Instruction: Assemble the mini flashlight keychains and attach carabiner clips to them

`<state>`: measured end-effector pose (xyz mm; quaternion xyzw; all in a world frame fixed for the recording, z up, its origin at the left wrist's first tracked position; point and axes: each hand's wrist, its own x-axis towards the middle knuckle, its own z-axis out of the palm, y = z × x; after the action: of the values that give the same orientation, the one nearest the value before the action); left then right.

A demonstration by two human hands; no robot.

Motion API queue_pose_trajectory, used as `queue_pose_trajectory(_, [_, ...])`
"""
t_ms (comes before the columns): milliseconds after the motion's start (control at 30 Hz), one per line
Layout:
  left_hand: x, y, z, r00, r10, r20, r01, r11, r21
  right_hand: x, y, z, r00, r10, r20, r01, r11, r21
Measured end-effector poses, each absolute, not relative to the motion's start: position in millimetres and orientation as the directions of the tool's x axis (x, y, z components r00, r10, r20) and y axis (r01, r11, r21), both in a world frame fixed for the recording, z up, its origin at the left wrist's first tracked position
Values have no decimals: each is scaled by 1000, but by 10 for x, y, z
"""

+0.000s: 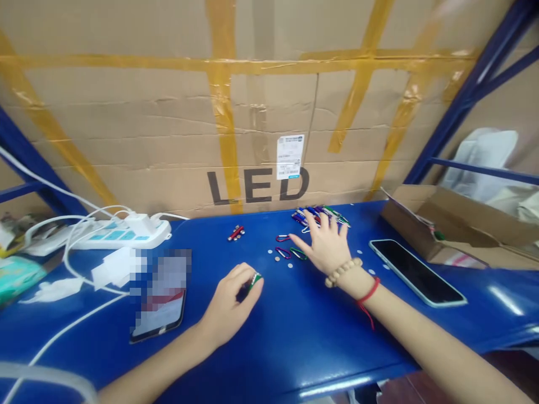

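My left hand [231,303] rests on the blue table [295,331] with its fingers curled round a small green metal piece [254,280]. My right hand [326,244] lies flat and spread over the table, fingertips reaching into a pile of small coloured carabiner clips [320,216]. A beaded bracelet and a red string sit on that wrist. Loose clips [290,252] and small round discs [278,259] lie just left of the right hand. A red clip piece [236,233] lies farther back.
A dark phone [416,271] lies right of my right hand, and another phone [162,306] left of my left hand. A white power strip [126,233] with cables is at the back left. An open cardboard box [446,224] stands at right; a big carton marked LED [261,112] forms the back.
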<state>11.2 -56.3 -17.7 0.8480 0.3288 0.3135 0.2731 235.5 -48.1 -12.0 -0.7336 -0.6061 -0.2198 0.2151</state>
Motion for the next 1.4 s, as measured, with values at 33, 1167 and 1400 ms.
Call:
queue_pose_trajectory(33, [121, -558, -188, 596, 726, 343, 388, -634, 669, 2447, -462, -136, 273, 759, 592, 955, -286, -74])
queue_pose_trajectory(1167, [173, -500, -217, 483, 862, 153, 440, -390, 809, 2126, -556, -54, -322, 918, 231, 945, 297, 135])
queue_pose_trajectory(1400, [179, -491, -231, 476, 870, 132, 440, -365, 820, 2530, -544, 11, 405, 852, 330, 912, -402, -83])
